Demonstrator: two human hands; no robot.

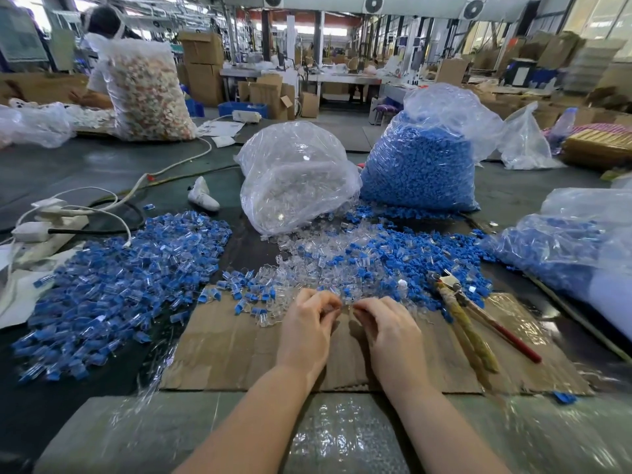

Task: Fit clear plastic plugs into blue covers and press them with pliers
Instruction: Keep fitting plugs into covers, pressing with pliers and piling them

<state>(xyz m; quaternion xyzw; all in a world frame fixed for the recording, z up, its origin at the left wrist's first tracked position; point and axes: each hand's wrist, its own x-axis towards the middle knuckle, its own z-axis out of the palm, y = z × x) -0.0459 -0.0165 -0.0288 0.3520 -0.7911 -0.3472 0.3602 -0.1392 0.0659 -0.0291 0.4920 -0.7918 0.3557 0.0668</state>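
Head view shows the left hand (pixel 309 321) and right hand (pixel 384 325) meeting fingertip to fingertip over the cardboard (pixel 239 347), fingers curled and pinching small pieces — too blurred to name, likely plug into cover. Loose clear plugs (pixel 307 258) and blue covers (pixel 410 248) lie just beyond. Pliers (pixel 458 306) lie untouched at right — pressing seems to come next.

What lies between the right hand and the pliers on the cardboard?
Nothing visible blocks it. The pliers lie on the cardboard sheet just right of the right hand, with only bare cardboard between; their head rests among loose blue covers.
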